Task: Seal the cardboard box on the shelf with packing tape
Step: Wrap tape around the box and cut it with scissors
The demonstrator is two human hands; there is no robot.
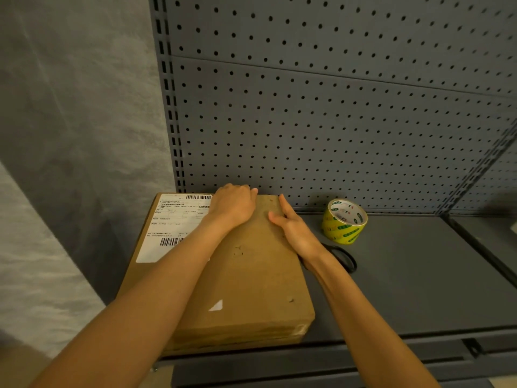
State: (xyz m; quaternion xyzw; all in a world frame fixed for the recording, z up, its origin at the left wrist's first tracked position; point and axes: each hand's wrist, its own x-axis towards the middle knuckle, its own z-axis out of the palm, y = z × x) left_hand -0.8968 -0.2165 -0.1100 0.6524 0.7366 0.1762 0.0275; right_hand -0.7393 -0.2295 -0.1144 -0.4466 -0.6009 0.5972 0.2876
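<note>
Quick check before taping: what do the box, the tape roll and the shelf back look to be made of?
Box: brown matte cardboard, layered edge at the front, paper label stuck on top.
Tape roll: glossy plastic film with yellow-green print, on a pale core that looks like card.
Shelf back: grey painted metal pegboard, probably steel.

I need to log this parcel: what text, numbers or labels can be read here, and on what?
Shipping label on the cardboard box: two barcodes and printed lines, all too small and blurred to read.
Tape roll: green markings on the yellow band and red and green marks on its core, not legible.
Nothing else carries text.
</note>
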